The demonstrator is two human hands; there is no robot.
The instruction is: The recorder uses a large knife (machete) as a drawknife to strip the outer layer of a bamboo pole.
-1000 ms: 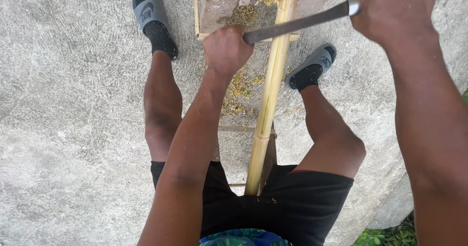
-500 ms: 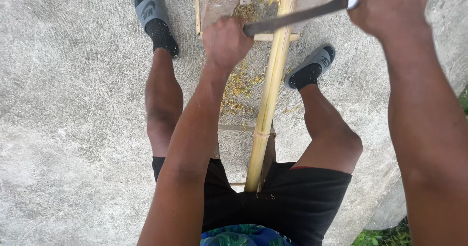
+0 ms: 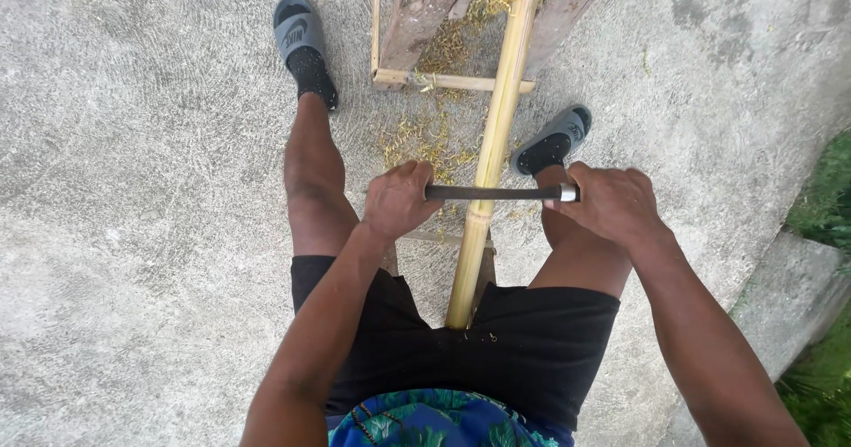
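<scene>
Likely outdoor yard: concrete ground [image 3: 133, 234], greenery [image 3: 829, 199].

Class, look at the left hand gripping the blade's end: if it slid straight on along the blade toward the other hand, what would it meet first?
Most likely the bamboo pole, which crosses under the dark blade between the left hand and the right hand. Depth is hard to judge from above.
</scene>
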